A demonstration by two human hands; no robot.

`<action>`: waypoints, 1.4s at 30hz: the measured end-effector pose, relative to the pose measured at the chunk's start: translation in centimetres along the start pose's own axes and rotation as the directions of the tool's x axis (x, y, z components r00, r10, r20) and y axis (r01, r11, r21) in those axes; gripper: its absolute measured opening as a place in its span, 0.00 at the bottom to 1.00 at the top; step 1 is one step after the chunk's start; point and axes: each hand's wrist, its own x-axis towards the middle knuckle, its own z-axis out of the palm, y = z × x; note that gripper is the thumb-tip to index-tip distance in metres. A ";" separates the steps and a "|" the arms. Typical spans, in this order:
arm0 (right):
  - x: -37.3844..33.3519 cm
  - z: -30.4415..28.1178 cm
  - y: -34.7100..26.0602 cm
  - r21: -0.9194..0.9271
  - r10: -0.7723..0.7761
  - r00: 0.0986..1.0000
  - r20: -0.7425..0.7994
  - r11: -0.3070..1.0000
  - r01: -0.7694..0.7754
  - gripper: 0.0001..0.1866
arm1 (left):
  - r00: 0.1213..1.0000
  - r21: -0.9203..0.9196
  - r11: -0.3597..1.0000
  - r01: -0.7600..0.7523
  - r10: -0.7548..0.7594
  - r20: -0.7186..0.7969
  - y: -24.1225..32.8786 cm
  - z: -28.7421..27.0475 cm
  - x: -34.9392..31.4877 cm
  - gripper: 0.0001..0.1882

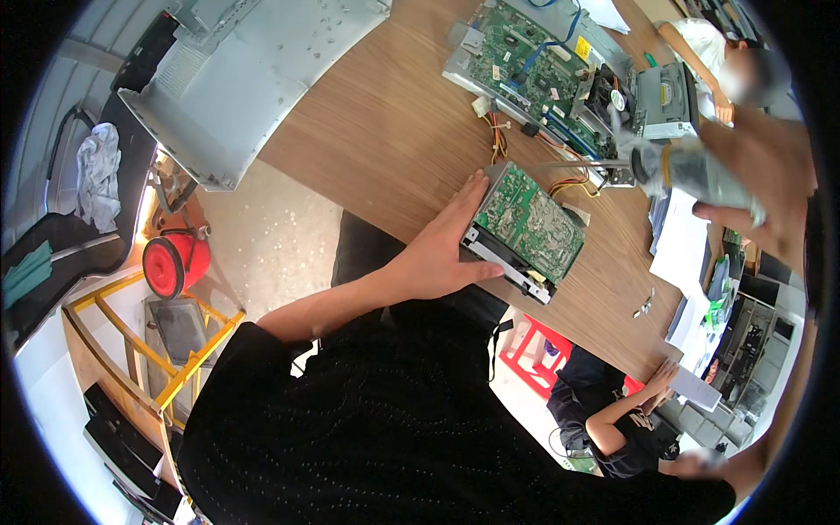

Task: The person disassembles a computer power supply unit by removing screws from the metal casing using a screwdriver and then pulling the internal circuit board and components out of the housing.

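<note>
My left hand [437, 249] grips a boxy computer drive [532, 223] near the table's front edge, fingers along its far left side and thumb at its near edge. A bare green circuit board faces up on the drive. In my raised right hand [761, 179], blurred by motion, is a screwdriver [652, 164] with a thick clear handle. Its long thin shaft points left, over the far side of the drive; whether the tip touches anything I cannot tell. Yellow and red wires [573, 185] lie just behind the drive.
An opened computer chassis with a green mainboard [525, 66] lies at the back. A metal case cover [262, 70] overhangs the table at left. Small loose screws [645, 303] and papers [682, 245] lie at right. Two other people sit around the table. A red bucket [178, 262] stands left.
</note>
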 end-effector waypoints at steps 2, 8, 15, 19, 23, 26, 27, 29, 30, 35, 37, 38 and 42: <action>-0.9 -0.9 -0.1 -0.079 0.189 0.982 0.001 0.979 -0.189 0.38 | 0.998 -0.030 0.999 -0.026 0.028 0.058 0.4 1.0 0.3 0.57; 1.6 -0.6 0.6 0.049 0.119 0.991 -0.061 0.992 -0.117 0.32 | 0.999 -0.007 1.000 0.001 -0.001 -0.040 0.2 0.4 0.0 0.56; -0.2 -0.7 1.6 -0.335 -0.567 0.821 -0.070 0.788 0.516 0.16 | 1.000 0.019 0.999 -0.026 0.026 -0.003 -0.1 1.3 0.3 0.57; 2.0 1.0 0.5 -0.057 0.354 0.916 -0.187 0.927 -0.370 0.19 | 1.000 0.043 0.999 -0.015 0.016 -0.026 0.2 0.9 0.1 0.58; 2.8 -1.3 1.2 0.076 -0.038 0.999 -0.038 0.996 0.040 0.23 | 0.997 0.059 0.998 0.015 -0.011 -0.074 0.0 0.9 -0.2 0.58; -3.7 -1.7 1.7 0.302 0.055 0.987 0.154 0.948 -0.100 0.25 | 0.999 0.035 0.998 -0.047 0.047 0.002 0.0 1.8 0.1 0.58; -3.7 -1.1 1.8 0.363 0.145 0.972 0.185 0.909 -0.205 0.27 | 0.999 0.043 0.998 -0.042 0.042 -0.016 0.0 1.5 0.1 0.58; -3.0 0.5 2.8 0.231 0.206 0.978 -0.035 0.954 -0.193 0.28 | 0.999 0.058 0.998 -0.032 0.034 -0.037 -0.1 1.2 0.1 0.58; -2.4 1.1 3.3 0.162 0.228 0.962 -0.148 0.966 -0.203 0.28 | 0.999 0.048 0.999 -0.016 0.018 -0.044 -0.1 1.0 0.0 0.58; 1.9 -0.1 3.0 -0.112 0.661 0.740 0.129 0.751 -0.651 0.27 | 0.999 0.010 1.000 0.003 -0.003 -0.034 0.3 0.5 -0.2 0.56; 0.8 -0.6 2.9 -0.021 0.143 0.989 0.029 0.990 -0.143 0.25 | 0.999 0.014 1.000 -0.010 0.011 -0.033 0.0 0.7 -0.2 0.57; 0.3 -0.8 2.8 -0.011 -0.049 0.999 -0.006 0.999 0.049 0.25 | 0.999 0.009 1.000 -0.008 0.008 -0.033 -0.1 0.9 -0.1 0.57; -0.6 -3.4 2.3 -0.018 -0.301 0.949 0.097 0.953 0.304 0.26 | 1.000 0.015 1.000 -0.017 0.017 0.000 -0.1 1.1 0.1 0.57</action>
